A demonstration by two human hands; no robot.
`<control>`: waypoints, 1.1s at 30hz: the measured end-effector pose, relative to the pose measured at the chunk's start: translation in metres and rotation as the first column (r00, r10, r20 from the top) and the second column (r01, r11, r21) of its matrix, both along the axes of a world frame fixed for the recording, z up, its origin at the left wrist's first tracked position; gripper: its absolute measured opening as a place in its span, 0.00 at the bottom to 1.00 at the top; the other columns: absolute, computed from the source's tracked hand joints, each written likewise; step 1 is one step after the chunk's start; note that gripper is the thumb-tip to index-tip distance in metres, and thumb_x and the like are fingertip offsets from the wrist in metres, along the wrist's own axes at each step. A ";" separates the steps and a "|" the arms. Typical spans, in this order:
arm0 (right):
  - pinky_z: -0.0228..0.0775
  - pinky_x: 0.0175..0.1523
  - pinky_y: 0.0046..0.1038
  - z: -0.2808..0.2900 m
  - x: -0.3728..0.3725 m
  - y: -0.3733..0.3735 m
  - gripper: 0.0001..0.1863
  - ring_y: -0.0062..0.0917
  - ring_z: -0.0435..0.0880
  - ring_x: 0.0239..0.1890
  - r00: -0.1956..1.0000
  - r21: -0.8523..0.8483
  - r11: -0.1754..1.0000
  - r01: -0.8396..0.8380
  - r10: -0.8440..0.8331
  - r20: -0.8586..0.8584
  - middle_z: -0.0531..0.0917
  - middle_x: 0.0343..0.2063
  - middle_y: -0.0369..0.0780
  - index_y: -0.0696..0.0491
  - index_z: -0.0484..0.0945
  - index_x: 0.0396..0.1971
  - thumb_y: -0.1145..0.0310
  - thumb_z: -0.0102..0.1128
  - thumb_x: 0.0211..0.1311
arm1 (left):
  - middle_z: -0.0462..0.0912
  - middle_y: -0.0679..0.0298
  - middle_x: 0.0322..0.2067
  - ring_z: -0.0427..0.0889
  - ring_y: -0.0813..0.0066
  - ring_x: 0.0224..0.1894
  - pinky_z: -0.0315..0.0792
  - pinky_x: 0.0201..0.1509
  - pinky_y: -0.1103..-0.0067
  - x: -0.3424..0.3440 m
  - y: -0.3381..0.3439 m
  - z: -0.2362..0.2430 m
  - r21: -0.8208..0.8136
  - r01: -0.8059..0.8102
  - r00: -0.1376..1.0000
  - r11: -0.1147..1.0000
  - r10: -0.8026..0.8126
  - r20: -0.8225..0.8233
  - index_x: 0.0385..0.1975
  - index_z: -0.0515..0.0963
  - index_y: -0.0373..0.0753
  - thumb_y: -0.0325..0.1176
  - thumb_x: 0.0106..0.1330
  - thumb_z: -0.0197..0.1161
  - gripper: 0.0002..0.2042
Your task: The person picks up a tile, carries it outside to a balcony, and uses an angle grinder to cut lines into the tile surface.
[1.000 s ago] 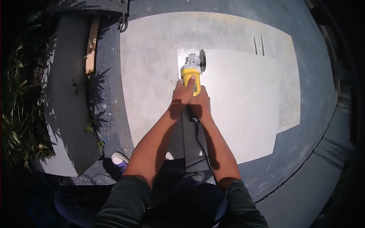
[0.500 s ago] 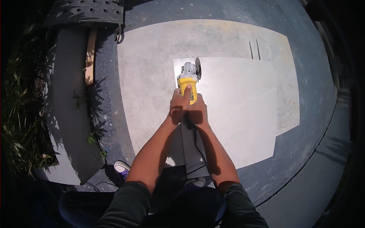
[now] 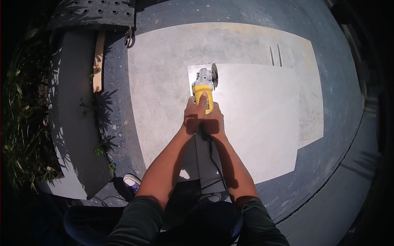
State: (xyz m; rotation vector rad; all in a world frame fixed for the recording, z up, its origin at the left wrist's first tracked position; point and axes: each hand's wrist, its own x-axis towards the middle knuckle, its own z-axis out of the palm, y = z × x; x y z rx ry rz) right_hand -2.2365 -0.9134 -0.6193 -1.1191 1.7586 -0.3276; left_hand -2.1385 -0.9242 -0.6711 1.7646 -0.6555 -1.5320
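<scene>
Both my hands hold a yellow and grey angle grinder (image 3: pixel 202 88). My left hand (image 3: pixel 193 115) is wrapped round the body's left side, with a thumb or finger lying along the yellow top. My right hand (image 3: pixel 213 119) grips the rear of the body from the right. A dark disc (image 3: pixel 214 75) stands on edge at the right of the grinder's head. Below the tool lies a smooth pale sheet (image 3: pixel 258 115); whether the disc touches it I cannot tell. A black cord (image 3: pixel 211 151) hangs from behind my hands toward my feet.
A larger, stained pale board (image 3: pixel 160 69) lies under the sheet on the blue-grey floor (image 3: pixel 279 192), with two thin dark slots or rods (image 3: pixel 280 55) at upper right. A low grey wall (image 3: pixel 76 106), a wooden strip (image 3: pixel 98 61) and a perforated metal plate (image 3: pixel 92 14) are at left. My shoe (image 3: pixel 132 180) shows below.
The whole view has shifted very slightly, so the grinder and sheet sit a touch lower in the picture. My grip on the grinder looks the same.
</scene>
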 end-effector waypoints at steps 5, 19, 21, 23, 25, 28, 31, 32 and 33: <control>0.78 0.54 0.43 0.001 0.002 -0.001 0.33 0.49 0.88 0.50 1.000 0.006 1.000 0.003 -0.003 -0.004 0.87 0.44 0.54 0.59 0.74 0.53 0.46 0.69 0.60 | 0.85 0.45 0.46 0.86 0.58 0.50 0.77 0.55 0.69 0.000 0.000 0.001 0.010 -0.016 1.000 1.000 0.016 0.024 0.54 0.75 0.25 0.61 0.73 0.58 0.36; 0.78 0.55 0.43 -0.006 0.000 -0.001 0.34 0.50 0.87 0.51 1.000 0.001 1.000 -0.010 0.010 -0.019 0.87 0.44 0.55 0.59 0.73 0.54 0.46 0.69 0.60 | 0.84 0.46 0.47 0.85 0.60 0.51 0.77 0.56 0.70 -0.002 -0.001 0.017 -0.007 -0.042 0.999 0.999 0.042 -0.016 0.53 0.75 0.24 0.60 0.73 0.59 0.35; 0.78 0.55 0.43 -0.002 0.001 -0.001 0.34 0.50 0.87 0.50 1.000 0.000 1.000 -0.012 0.012 -0.012 0.87 0.44 0.55 0.59 0.73 0.54 0.46 0.70 0.59 | 0.84 0.45 0.47 0.85 0.59 0.51 0.77 0.56 0.70 -0.001 -0.001 0.014 -0.005 -0.042 0.999 0.999 0.042 0.004 0.53 0.75 0.24 0.60 0.73 0.59 0.35; 0.78 0.55 0.43 -0.002 -0.002 0.000 0.34 0.50 0.87 0.50 1.000 -0.001 1.000 -0.009 0.009 -0.014 0.87 0.44 0.55 0.59 0.73 0.54 0.46 0.70 0.59 | 0.85 0.45 0.47 0.86 0.58 0.51 0.77 0.56 0.69 -0.003 -0.001 0.014 -0.003 -0.036 0.999 0.999 0.036 0.016 0.54 0.75 0.24 0.61 0.73 0.59 0.36; 0.78 0.54 0.43 -0.006 -0.001 0.001 0.34 0.50 0.87 0.50 1.000 -0.020 1.000 -0.003 0.003 -0.005 0.87 0.44 0.55 0.59 0.73 0.53 0.46 0.69 0.59 | 0.84 0.44 0.47 0.86 0.58 0.52 0.77 0.56 0.69 -0.002 -0.001 0.015 0.020 -0.016 1.000 1.000 0.016 0.015 0.55 0.75 0.24 0.61 0.72 0.59 0.36; 0.78 0.55 0.43 0.004 0.001 0.004 0.34 0.50 0.87 0.50 1.000 0.016 1.000 0.011 -0.011 0.005 0.87 0.44 0.55 0.58 0.73 0.53 0.46 0.69 0.60 | 0.84 0.44 0.48 0.85 0.58 0.52 0.77 0.56 0.69 0.002 0.002 0.006 -0.014 0.032 0.999 0.999 -0.032 -0.008 0.55 0.75 0.24 0.62 0.72 0.59 0.37; 0.80 0.52 0.38 0.000 -0.001 0.006 0.36 0.44 0.89 0.48 1.000 -0.003 1.000 0.013 -0.013 -0.016 0.87 0.44 0.54 0.62 0.75 0.50 0.44 0.73 0.57 | 0.84 0.44 0.49 0.85 0.58 0.52 0.77 0.56 0.70 0.003 0.007 0.001 -0.022 0.043 0.999 0.999 -0.043 -0.027 0.55 0.75 0.24 0.62 0.72 0.59 0.37; 0.80 0.52 0.38 0.000 -0.001 0.009 0.36 0.44 0.89 0.48 1.000 0.007 1.000 0.022 -0.022 -0.017 0.87 0.44 0.54 0.62 0.75 0.50 0.44 0.73 0.57 | 0.84 0.44 0.49 0.85 0.58 0.52 0.77 0.56 0.70 0.002 0.009 -0.001 -0.012 0.051 0.998 0.999 -0.052 -0.028 0.55 0.75 0.24 0.62 0.72 0.59 0.37; 0.79 0.54 0.41 -0.001 -0.001 0.011 0.34 0.48 0.88 0.49 1.000 0.017 1.000 0.026 -0.025 -0.005 0.87 0.44 0.55 0.60 0.74 0.52 0.45 0.69 0.60 | 0.84 0.45 0.49 0.85 0.59 0.52 0.77 0.56 0.70 0.002 0.011 -0.003 -0.003 0.030 0.999 1.000 -0.030 -0.037 0.56 0.74 0.24 0.62 0.72 0.59 0.38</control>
